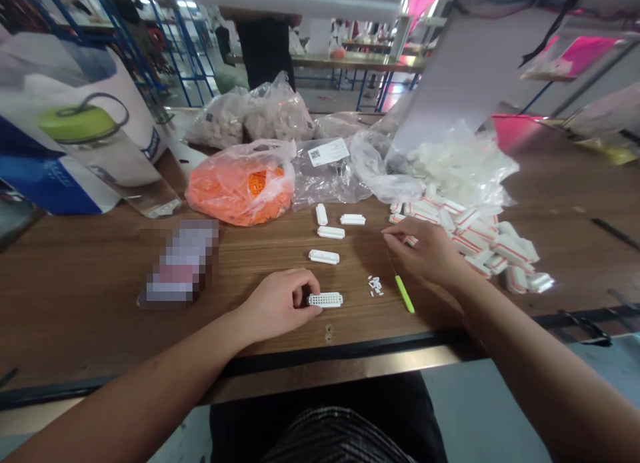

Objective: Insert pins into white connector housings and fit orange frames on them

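Observation:
My left hand rests on the wooden table, its fingers pinched on the end of a white plastic connector with rows of holes. My right hand hovers by a pile of white and orange connectors, fingers pinched together; what is in them is too small to make out. A green-handled tool lies just below that hand. A small heap of tiny white pieces sits between the hands. Three white connectors lie farther back in the middle.
A bag of orange parts, clear bags and bags of white parts stand at the back. A printed carton stands at the left. A blurred flat object lies left of my left hand. A black strip edges the table front.

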`<state>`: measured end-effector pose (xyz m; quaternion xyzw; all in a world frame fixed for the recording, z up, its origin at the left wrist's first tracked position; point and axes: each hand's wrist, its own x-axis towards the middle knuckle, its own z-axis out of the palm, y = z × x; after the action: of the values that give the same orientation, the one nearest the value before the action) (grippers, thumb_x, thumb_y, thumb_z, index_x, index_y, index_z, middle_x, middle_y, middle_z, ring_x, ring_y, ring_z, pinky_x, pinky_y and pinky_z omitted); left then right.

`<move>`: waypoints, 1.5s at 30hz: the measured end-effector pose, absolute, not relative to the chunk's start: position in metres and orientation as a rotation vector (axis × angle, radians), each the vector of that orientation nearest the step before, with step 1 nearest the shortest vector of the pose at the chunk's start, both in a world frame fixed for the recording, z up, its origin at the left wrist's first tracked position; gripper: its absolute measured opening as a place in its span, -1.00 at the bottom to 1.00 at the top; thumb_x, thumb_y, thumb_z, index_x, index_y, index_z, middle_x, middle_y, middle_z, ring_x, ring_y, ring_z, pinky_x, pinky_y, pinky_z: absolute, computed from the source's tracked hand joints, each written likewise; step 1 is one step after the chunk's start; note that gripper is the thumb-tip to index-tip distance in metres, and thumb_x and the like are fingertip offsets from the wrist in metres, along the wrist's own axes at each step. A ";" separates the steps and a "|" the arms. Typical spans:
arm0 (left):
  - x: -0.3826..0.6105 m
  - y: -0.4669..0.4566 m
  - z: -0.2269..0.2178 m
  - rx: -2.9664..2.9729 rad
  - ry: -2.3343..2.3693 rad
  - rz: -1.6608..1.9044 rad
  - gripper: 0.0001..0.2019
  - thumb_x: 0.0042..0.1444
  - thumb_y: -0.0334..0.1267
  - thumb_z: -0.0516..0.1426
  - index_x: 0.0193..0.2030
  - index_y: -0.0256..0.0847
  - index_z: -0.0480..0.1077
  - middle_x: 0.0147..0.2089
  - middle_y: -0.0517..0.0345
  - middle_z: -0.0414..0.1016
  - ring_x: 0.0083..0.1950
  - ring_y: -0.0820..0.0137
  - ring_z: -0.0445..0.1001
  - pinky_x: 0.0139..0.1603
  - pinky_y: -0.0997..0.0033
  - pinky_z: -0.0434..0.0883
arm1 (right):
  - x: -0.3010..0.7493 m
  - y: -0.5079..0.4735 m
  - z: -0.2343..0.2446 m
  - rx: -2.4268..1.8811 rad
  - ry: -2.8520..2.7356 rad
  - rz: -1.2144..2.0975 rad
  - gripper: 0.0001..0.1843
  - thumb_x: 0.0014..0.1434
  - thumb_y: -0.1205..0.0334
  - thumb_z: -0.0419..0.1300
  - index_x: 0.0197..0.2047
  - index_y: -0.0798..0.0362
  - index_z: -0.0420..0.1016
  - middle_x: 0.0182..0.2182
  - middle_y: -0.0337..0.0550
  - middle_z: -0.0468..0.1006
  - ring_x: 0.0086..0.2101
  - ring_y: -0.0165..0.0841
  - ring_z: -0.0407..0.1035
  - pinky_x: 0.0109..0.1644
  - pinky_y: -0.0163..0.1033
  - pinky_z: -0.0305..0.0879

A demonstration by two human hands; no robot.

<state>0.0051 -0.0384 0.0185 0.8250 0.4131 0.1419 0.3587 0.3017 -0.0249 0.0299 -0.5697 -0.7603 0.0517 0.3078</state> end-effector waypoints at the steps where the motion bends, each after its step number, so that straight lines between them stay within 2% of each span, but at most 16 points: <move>1: 0.005 -0.039 0.018 2.132 1.068 0.371 -0.86 -0.01 -0.26 0.25 -0.28 -0.18 0.43 -0.52 0.35 0.30 -0.51 0.50 0.31 -0.41 0.48 0.25 | 0.304 -0.032 0.035 -1.512 -1.989 0.126 -0.81 0.17 0.20 0.14 -0.32 0.03 0.58 -0.45 -0.14 0.57 -0.41 -0.31 0.44 -0.31 -0.22 0.30; 8: 0.006 -0.045 0.014 2.197 1.013 0.451 -0.73 0.03 -0.32 0.23 -0.08 -0.12 0.46 -0.30 0.27 0.44 -0.49 0.54 0.29 -0.35 0.46 0.29 | 0.307 -0.082 0.037 -1.574 -2.053 0.192 -0.77 0.23 0.13 0.13 -0.33 0.00 0.57 -0.46 -0.15 0.56 -0.44 -0.32 0.43 -0.31 -0.21 0.30; 19: 0.004 -0.044 0.013 2.244 0.971 0.457 -0.80 0.07 -0.30 0.23 -0.13 -0.12 0.50 -0.36 0.27 0.37 -0.48 0.53 0.27 -0.38 0.46 0.26 | 0.291 -0.044 0.029 -1.550 -2.035 0.358 -0.81 0.19 0.22 0.14 -0.32 0.03 0.59 -0.41 -0.18 0.59 -0.39 -0.34 0.44 -0.29 -0.24 0.29; 24: 0.004 -0.045 0.013 2.236 0.975 0.452 -0.80 0.07 -0.33 0.23 -0.13 -0.14 0.49 -0.34 0.26 0.38 -0.46 0.53 0.28 -0.36 0.45 0.27 | 0.297 -0.046 0.019 -1.677 -2.083 0.218 -0.78 0.15 0.21 0.12 -0.34 0.05 0.60 -0.45 -0.15 0.58 -0.38 -0.29 0.46 -0.25 -0.19 0.30; 29: 0.004 -0.045 0.015 2.234 0.975 0.440 -0.81 0.07 -0.33 0.23 -0.14 -0.14 0.50 -0.36 0.26 0.37 -0.47 0.53 0.27 -0.38 0.46 0.26 | 0.305 -0.062 0.021 -1.869 -2.120 0.250 -0.72 0.11 0.13 0.16 -0.17 0.03 0.59 -0.46 -0.20 0.60 -0.45 -0.31 0.47 -0.38 -0.24 0.28; 33: 0.004 -0.045 0.014 2.240 0.977 0.449 -0.82 0.09 -0.30 0.22 -0.13 -0.12 0.49 -0.36 0.27 0.36 -0.48 0.53 0.27 -0.40 0.47 0.26 | 0.307 -0.068 0.020 -1.897 -2.148 0.275 -0.68 0.05 0.19 0.18 -0.12 0.06 0.58 -0.42 -0.18 0.62 -0.43 -0.31 0.47 -0.37 -0.24 0.30; 37: 0.004 -0.044 0.012 2.275 0.976 0.460 -0.84 0.11 -0.28 0.20 -0.14 -0.12 0.49 -0.37 0.28 0.36 -0.48 0.53 0.27 -0.39 0.47 0.25 | 0.310 -0.067 0.017 -1.832 -2.104 0.265 -0.74 0.07 0.24 0.15 -0.20 0.06 0.60 -0.40 -0.15 0.62 -0.42 -0.32 0.46 -0.33 -0.23 0.32; 41: 0.005 -0.045 0.012 2.289 0.976 0.470 -0.84 0.13 -0.26 0.19 -0.13 -0.12 0.48 -0.37 0.27 0.36 -0.48 0.53 0.27 -0.40 0.48 0.25 | 0.301 -0.068 0.019 -1.596 -2.127 0.347 -0.78 0.19 0.22 0.12 -0.28 0.04 0.61 -0.38 -0.12 0.59 -0.39 -0.34 0.44 -0.27 -0.21 0.34; 45: 0.005 -0.045 0.013 2.276 0.984 0.442 -0.84 0.13 -0.27 0.18 -0.14 -0.12 0.48 -0.35 0.26 0.37 -0.48 0.54 0.27 -0.40 0.48 0.25 | 0.287 -0.072 0.017 -1.464 -2.198 0.450 -0.82 0.21 0.21 0.18 -0.29 0.03 0.62 -0.42 -0.15 0.58 -0.38 -0.34 0.43 -0.21 -0.17 0.33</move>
<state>0.0052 -0.0449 0.0134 0.8602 0.3717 0.1670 0.3066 0.2875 -0.0717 0.0171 -0.5320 -0.7986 0.1633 0.2291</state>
